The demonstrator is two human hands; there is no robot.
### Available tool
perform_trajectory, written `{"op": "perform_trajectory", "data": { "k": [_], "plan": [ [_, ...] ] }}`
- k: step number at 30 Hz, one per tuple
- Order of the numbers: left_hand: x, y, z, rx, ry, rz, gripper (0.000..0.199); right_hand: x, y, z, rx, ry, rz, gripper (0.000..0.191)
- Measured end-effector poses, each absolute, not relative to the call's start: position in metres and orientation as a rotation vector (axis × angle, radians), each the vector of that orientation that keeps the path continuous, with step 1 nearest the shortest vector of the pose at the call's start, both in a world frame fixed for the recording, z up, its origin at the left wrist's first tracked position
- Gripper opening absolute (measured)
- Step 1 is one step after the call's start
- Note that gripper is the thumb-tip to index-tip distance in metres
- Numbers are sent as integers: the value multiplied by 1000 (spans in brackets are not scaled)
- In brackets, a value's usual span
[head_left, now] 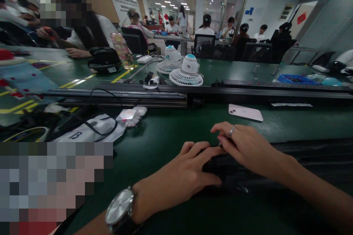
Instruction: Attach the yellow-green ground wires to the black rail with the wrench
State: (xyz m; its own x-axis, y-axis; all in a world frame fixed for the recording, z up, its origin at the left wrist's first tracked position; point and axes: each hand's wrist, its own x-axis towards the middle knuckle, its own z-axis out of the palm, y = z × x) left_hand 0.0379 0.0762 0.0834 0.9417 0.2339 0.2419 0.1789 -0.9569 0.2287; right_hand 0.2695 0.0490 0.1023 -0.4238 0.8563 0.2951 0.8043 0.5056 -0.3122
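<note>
A long black bar (pixel 248 176) lies on the green table in front of me, its surface glossy in places. My left hand (pixel 193 167), with a watch (pixel 120 207) on the wrist, is wrapped over the bar's left end, thumb on the near side and fingers on the far side. Above that end, my right hand (pixel 242 141), wearing a ring, has thumb and fingers drawn together at a tiny metallic piece too small to name. The fingertips of both hands nearly meet there. Beyond the right hand rests a pale pink phone (pixel 245 112).
Metal rods (pixel 132 97) and a long black rail (pixel 275 93) cross the table behind my hands. Two white fans (pixel 190 71) stand past them. A white bag (pixel 96 126) with cables lies left, and a blue tray (pixel 298 79) far right. A person (pixel 102 25) sits across.
</note>
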Motion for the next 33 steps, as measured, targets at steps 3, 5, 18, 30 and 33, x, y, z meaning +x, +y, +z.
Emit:
{"op": "perform_trajectory", "data": {
  "k": [3, 5, 18, 30, 33],
  "plan": [
    [37, 78, 80, 2916, 304, 397, 12, 270, 49, 101, -1384, -2332, 165, 27],
    [36, 78, 78, 2939, 304, 389, 17, 270, 50, 100, -1402, -2331, 170, 27],
    [37, 79, 72, 2945, 284, 412, 9, 270, 52, 100, -1426, -2304, 197, 26],
    [37, 79, 71, 2931, 281, 413, 13, 258, 53, 106, -1422, -2347, 190, 31],
    [36, 80, 70, 2933, 258, 420, 15, 255, 53, 106, -1433, -2321, 271, 33]
  ]
}}
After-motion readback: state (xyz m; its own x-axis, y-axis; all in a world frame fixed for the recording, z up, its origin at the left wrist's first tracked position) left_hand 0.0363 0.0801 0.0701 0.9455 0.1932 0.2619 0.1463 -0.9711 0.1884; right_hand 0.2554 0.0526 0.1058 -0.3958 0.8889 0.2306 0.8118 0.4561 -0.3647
